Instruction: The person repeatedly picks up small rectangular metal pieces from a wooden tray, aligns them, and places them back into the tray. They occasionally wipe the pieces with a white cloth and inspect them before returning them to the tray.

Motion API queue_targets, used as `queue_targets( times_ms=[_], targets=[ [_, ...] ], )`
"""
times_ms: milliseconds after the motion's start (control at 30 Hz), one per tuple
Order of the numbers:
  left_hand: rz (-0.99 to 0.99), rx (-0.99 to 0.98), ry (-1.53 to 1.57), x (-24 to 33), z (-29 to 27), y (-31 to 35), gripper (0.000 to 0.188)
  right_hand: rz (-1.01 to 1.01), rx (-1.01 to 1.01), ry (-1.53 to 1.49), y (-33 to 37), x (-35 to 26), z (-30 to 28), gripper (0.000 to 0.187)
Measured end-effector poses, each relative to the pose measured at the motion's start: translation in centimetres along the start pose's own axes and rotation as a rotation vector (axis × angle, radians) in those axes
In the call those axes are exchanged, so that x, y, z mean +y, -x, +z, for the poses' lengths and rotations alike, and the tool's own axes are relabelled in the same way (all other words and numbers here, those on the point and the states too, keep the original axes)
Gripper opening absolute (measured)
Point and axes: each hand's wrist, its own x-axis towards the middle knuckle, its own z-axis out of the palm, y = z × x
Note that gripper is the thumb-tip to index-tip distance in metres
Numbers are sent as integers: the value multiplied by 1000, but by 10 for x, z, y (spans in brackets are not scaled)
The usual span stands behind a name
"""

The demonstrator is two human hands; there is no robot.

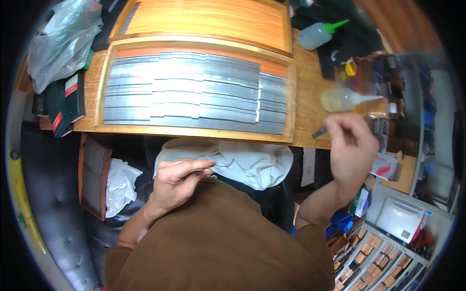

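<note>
My right hand is raised over the right front edge of the table, thumb and fingers pinched on a small dark strip. My left hand is closed in front of my body, fingers pressed against the thumb. A thin edge seems to show between its fingers, but I cannot make out what it is. Ahead lies a shallow wooden tray with rows of flat grey metal strips that overlap one another. Closest to my right hand stands or lies a squeeze bottle with yellowish liquid and a white nozzle.
Behind the tray lies another wooden tray. A green-tipped bottle is at the far right. Plastic bags and dark boxes crowd the left. Pale cloth hangs at my lap; a shelf rack stands lower right.
</note>
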Motion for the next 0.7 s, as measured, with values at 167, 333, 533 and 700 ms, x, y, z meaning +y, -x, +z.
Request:
queue_targets(
  times_ms=[167, 333, 533, 700],
  targets=[
    [109, -94, 11, 15, 2, -11, 32, -139, -519, -420, 50, -46, 46, 17],
    [97, -89, -13, 14, 3, -8, 29, -158, -467, -594, 81, -48, 90, 20],
    [222, -35, -170, 8, 5, -1, 30, -258, -424, -692, 92, -39, 105, 25],
    [388, -23, -270, 19, 12, -13, 33, -335, -395, -651, 79, -40, 89, 30]
  ],
)
